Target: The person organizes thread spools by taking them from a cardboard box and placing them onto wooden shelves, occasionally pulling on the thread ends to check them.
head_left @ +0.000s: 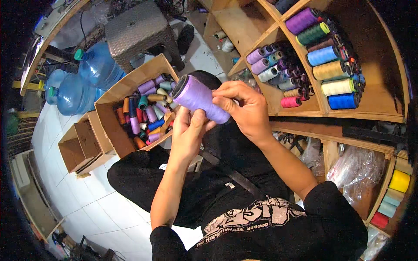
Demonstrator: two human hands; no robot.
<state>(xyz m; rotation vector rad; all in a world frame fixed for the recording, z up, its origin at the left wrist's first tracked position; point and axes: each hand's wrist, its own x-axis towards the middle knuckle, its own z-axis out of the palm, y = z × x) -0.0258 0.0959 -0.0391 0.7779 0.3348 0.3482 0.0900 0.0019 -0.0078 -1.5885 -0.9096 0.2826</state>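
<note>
Both hands closed around one lilac thread spool [201, 98], held up over the lap between the cardboard box [114, 126] and the wooden shelf [383, 115]: left hand [188, 132] cupping it from below, thumb pressed against the wound thread; right hand [244, 106] pinching its far end with curled fingers. Could slip, judging by the tilt and the smooth cone shape, and drop onto the lap or roll off across the white tiled floor [87, 204]; a loose thread end, if any, too fine to see here, could snag on the fingers and unwind. Could also knock the crowded box beside the left knee, since its flap leans open and the spools inside lie heaped. Counted: one spool in hand; two hands; roughly twenty mixed spools in the box, too jumbled for an exact figure; six large cones [331, 69] stacked on the right shelf compartment, purple, green, brown, blue, tan, cream, plus a deep blue one beneath, so seven; a cluster of well over a dozen small spools [278, 69] in the neighbouring compartment; three blue water jugs [93, 65]; one grey woven stool [139, 30]; one smaller empty-looking carton [80, 145].
</note>
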